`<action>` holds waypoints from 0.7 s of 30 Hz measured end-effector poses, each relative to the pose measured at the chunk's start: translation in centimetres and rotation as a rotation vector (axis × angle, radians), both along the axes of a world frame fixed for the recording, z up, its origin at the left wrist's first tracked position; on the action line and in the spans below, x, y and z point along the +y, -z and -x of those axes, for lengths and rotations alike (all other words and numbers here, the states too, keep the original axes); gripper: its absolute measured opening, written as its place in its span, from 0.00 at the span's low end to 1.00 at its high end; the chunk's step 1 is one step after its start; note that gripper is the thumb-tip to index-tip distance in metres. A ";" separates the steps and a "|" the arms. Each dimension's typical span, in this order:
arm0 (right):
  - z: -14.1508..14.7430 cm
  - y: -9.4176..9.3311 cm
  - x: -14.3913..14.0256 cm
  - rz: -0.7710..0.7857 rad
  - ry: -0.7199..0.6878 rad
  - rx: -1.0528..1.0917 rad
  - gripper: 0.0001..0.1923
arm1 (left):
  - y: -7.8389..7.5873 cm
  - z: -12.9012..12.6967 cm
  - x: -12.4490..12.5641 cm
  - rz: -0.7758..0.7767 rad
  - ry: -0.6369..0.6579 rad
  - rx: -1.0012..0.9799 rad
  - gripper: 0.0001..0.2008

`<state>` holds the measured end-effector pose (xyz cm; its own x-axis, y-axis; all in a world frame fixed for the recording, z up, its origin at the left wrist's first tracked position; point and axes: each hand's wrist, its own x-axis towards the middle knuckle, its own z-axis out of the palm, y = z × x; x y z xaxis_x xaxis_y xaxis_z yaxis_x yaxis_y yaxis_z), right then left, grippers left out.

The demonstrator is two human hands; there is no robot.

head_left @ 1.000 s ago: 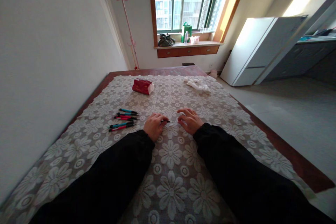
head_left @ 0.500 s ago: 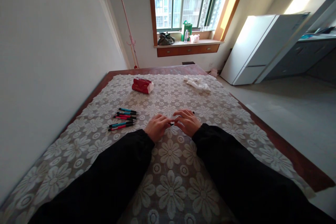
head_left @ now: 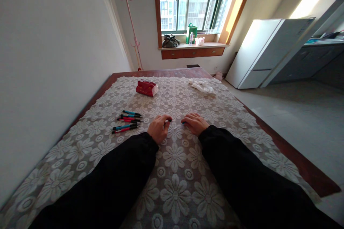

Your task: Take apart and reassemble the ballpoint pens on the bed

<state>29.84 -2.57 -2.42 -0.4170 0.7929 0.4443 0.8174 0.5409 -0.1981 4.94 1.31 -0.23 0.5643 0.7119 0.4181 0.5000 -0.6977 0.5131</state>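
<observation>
Head view: the table [head_left: 161,73] is mostly covered by a flowered cloth [head_left: 175,157], on which a red pack [head_left: 146,88] and a white bundle [head_left: 202,87] are set well beyond the hands. Over its middle, the left hand [head_left: 158,128] and the right hand [head_left: 196,123] are held facing, with a small gap between. To the left, pens [head_left: 128,120] are laid in a loose group, tips turned toward the left hand. A dark piece [head_left: 170,120] is pinched between left thumb and forefinger; a blue piece [head_left: 184,122] is gripped under curled right fingers — how much is hidden there cannot be told. For steady work, both pieces are probably best held level, low over the cloth, and pinched lightly (a hard squeeze might flick one away) — with the fingertips not covering the facing ends.
</observation>
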 end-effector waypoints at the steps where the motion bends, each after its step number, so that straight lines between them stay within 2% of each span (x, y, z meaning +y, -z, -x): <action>1: 0.3 -0.1 -0.1 -0.004 -0.051 -0.012 0.08 | 0.0 0.0 0.0 0.002 -0.009 0.005 0.10; 5: 1.4 -0.3 -0.2 -0.028 -0.153 -0.005 0.10 | 0.0 0.0 -0.1 -0.011 -0.038 0.019 0.09; 16: 3.1 -1.2 -0.1 0.014 -0.206 -0.060 0.15 | 0.0 0.1 0.0 -0.018 -0.075 0.026 0.09; 21: 3.6 -1.4 -0.4 -0.006 -0.201 -0.105 0.14 | -0.1 0.0 0.0 -0.020 -0.083 0.039 0.10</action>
<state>26.21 -3.01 -1.04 -0.6107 0.6865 0.3947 0.7090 0.6960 -0.1137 4.92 1.34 -0.14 0.5196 0.7489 0.4113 0.5760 -0.6626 0.4787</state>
